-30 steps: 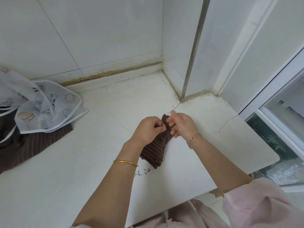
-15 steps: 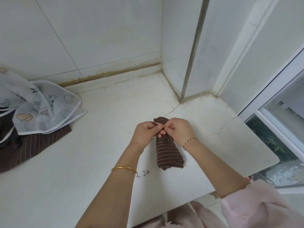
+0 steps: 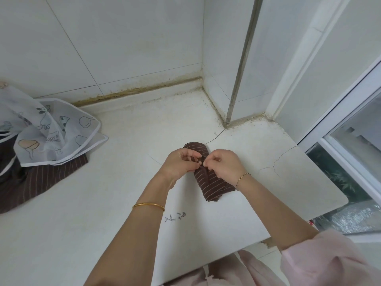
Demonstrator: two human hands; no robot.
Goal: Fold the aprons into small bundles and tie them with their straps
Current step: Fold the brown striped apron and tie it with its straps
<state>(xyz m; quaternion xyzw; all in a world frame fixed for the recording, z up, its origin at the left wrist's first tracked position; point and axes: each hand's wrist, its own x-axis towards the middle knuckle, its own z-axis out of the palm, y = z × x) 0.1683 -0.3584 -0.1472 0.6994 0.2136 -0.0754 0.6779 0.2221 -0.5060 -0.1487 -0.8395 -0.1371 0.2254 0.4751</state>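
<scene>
apron bundle (image 3: 216, 186) pinched by left hand (image 3: 179, 164) and right hand (image 3: 224, 166), near counter edge (image 3: 305, 218).

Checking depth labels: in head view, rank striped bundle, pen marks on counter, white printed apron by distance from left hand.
1. striped bundle: pinched by the left hand, centre.
2. pen marks: nearer the person, beside the forearm.
3. white printed apron: far left.

Soft daylight enters from the window (image 3: 358, 133) at my right and makes the white worktop (image 3: 92, 213) bright and even. My left hand (image 3: 181, 164) and right hand (image 3: 225, 166) give only pale shadows. Lines of the wall (image 3: 123, 48) bend near the edges.
</scene>
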